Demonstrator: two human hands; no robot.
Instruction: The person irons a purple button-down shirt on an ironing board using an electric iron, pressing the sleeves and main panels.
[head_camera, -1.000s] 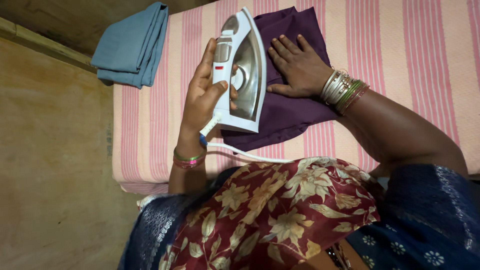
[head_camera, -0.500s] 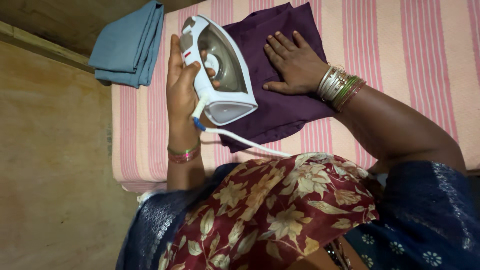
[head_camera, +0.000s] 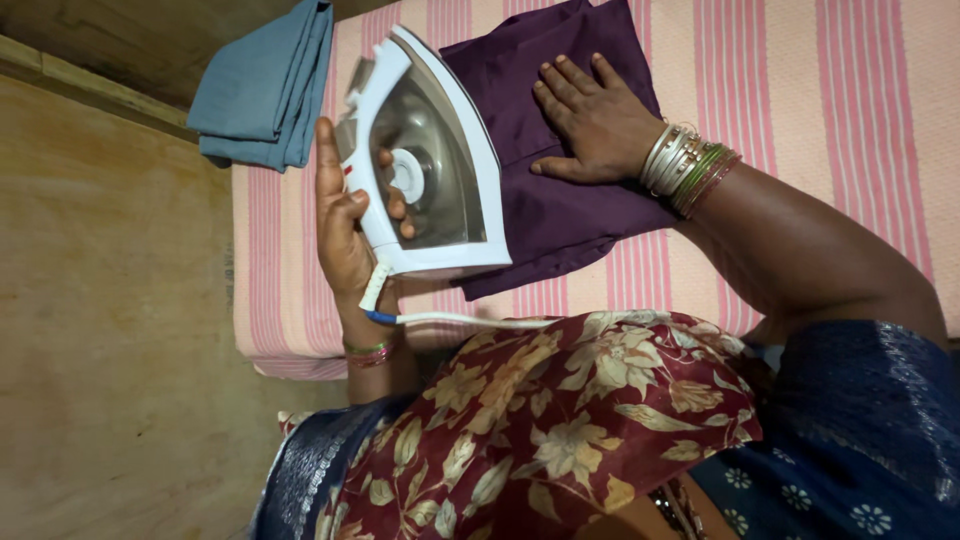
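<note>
Ironing in hand, item by item. Left hand (head_camera: 345, 230): clenched round the handle of a white electric iron (head_camera: 430, 170), which is lifted clear and tipped so that its shiny soleplate faces up towards the camera and is not touching any fabric. White cord (head_camera: 460, 320): runs from the heel of the iron across the person's lap. Right hand (head_camera: 590, 125): released, palm down and fingers spread, pressing flat on the purple cloth (head_camera: 560, 225). Purple cloth: lies spread on the pink striped sheet (head_camera: 800, 100), just beside the raised iron, with its near edge partly under the iron's outline. It looks mostly smooth, though creases are too faint to judge. Blue cloth (head_camera: 265, 85): folded in a neat stack at the far corner of the sheet, well apart from both hands. Progress, as judged: the blue piece appears finished and set aside; the purple piece is still flat and unfolded, so pressing or folding remains.
</note>
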